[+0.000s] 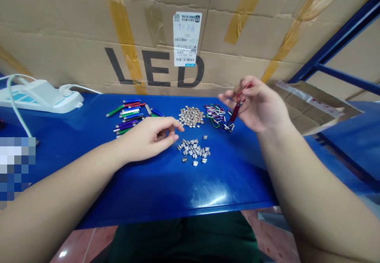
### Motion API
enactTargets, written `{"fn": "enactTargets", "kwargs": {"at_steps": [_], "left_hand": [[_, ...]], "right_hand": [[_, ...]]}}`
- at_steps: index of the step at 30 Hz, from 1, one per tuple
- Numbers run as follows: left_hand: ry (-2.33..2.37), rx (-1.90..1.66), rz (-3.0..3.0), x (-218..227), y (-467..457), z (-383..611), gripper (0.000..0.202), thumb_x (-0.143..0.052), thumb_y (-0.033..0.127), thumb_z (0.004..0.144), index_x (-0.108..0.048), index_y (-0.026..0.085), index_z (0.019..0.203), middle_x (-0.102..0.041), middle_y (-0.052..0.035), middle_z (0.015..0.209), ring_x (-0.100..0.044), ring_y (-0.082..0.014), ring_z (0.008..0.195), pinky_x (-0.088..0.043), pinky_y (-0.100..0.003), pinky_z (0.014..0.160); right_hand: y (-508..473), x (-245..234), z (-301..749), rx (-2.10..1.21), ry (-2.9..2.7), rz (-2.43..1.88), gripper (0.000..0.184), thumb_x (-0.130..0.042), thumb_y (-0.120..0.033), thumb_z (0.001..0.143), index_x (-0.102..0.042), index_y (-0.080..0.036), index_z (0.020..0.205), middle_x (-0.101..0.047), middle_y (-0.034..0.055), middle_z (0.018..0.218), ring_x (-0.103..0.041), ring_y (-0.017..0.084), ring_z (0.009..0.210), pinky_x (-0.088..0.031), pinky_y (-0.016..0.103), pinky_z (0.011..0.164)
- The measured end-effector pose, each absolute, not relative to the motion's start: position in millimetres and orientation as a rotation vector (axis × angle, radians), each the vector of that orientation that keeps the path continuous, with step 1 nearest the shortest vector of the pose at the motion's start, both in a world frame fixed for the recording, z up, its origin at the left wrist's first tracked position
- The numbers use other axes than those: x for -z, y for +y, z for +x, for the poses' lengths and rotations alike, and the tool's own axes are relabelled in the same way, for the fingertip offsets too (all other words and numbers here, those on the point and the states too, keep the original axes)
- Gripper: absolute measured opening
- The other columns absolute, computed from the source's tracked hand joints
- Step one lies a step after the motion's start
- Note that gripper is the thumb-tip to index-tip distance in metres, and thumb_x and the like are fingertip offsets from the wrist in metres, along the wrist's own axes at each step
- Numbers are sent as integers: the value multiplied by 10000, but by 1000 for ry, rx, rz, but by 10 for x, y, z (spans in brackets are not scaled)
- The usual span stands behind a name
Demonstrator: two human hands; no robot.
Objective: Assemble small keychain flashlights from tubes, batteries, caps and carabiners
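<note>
My right hand [259, 106] is raised over the right side of the table, its fingers pinching a red carabiner [242, 91]. From the carabiner hangs a small dark red tube [235, 112]. Behind and below it lies a pile of coloured carabiners [218, 116]. My left hand [152, 138] hovers low over the table, thumb and fingers apart and holding nothing visible. Just beyond its fingertips is a heap of small round silver discs [191, 116], like button cells. Small silver metal caps [192, 149] are scattered to its right. Coloured metal tubes [130, 114] lie behind this hand.
Everything lies on a blue table [166, 192]. A large cardboard box [89, 37] stands along the back. At the left is a white power strip [65, 103] with cables. A cardboard flap [308, 108] and a blue metal frame [335, 37] border the right.
</note>
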State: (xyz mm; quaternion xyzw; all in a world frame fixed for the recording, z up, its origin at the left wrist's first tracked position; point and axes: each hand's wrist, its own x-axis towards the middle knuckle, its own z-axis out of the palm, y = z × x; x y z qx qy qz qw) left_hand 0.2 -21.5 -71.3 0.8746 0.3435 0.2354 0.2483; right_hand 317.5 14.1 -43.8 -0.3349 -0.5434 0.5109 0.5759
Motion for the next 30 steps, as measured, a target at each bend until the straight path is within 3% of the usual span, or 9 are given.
{"fn": "enactTargets", "kwargs": {"at_steps": [4,7,11,13,19,23,30], "left_hand": [[962,-647,2428,691,-198,-24,222,-598,337,986,-734,209,1107,-682,9,810,-536,-101,563,-422,-239,543],[1007,-610,2450,687,-158,-57,236,-584,347,978,-736,211,1098,-693,13,800,-554,-105,553,-433,-255,569],[1053,-478,2492,703,-100,-95,255,-569,374,964,-739,218,1071,-718,2,792,-632,-148,631,-464,-285,642],[1076,-421,2501,694,-90,-103,274,-557,391,958,-740,220,1069,-729,-4,792,-645,-164,654,-470,-298,663],[1220,-357,2545,564,-73,-213,324,-559,430,934,-741,214,1092,-744,-35,858,-661,-201,746,-467,-329,696],[1393,-428,2519,543,30,-364,256,-598,427,892,-715,215,976,-695,-28,823,-615,-193,731,-439,-334,690],[1345,-650,2596,677,229,-535,154,-590,313,784,-648,196,867,-683,-59,921,-607,-217,827,-454,-355,764]], "right_hand": [[384,508,3608,-944,-1190,-1071,323,-706,-257,754,-543,-328,1023,-569,-22,754,-567,174,626,-460,308,537],[531,654,3829,-582,-1382,-1666,307,-624,-268,840,-545,-291,1135,-578,-12,711,-532,179,552,-405,299,499],[588,796,3919,-532,-1594,-2053,110,-706,-162,782,-673,-207,878,-605,21,596,-543,187,513,-430,317,523],[581,827,3917,-545,-1676,-2146,100,-727,-130,765,-683,-207,810,-628,15,585,-555,178,500,-434,305,524],[563,837,3890,-578,-1774,-2201,131,-776,-128,761,-685,-207,811,-692,14,654,-617,169,555,-477,284,588],[551,859,3887,-579,-1733,-2138,136,-792,-171,763,-670,-201,817,-712,28,736,-624,165,648,-487,276,648],[527,980,3965,-537,-1450,-1977,183,-702,-291,858,-545,-237,783,-539,-5,628,-471,157,563,-393,285,527]]}}
